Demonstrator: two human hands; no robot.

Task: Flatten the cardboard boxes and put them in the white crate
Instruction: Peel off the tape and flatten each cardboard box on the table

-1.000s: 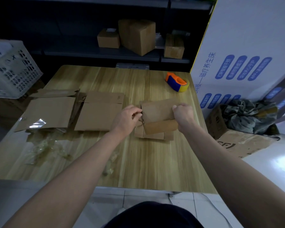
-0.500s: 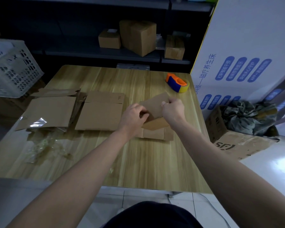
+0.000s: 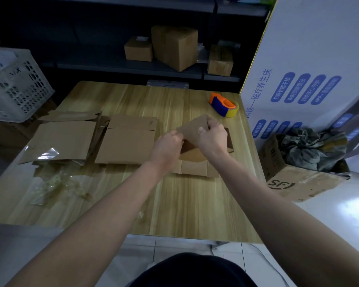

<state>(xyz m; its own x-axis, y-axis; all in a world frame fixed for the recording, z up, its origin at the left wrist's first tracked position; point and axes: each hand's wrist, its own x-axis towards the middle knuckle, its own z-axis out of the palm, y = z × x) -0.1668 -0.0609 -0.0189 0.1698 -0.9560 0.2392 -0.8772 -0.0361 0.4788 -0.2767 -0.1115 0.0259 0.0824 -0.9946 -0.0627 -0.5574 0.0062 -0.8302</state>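
Observation:
A small brown cardboard box lies partly unfolded on the wooden table, right of centre. One of its flaps stands raised and tilted. My right hand pinches the flap's top edge. My left hand grips the box's left side just below the flap. Two flattened boxes lie to the left, one beside my left hand and a larger one with shiny tape on it. The white crate stands off the table's far left corner.
An orange and blue tape dispenser sits at the table's far right. Crumpled clear tape lies front left. A big white printed carton rises on the right, an open box with cloth below it. Sealed boxes sit on the rear shelf.
My right hand has moved left and away from me with the flap, tilting it. My left hand has slid in close under the flap.

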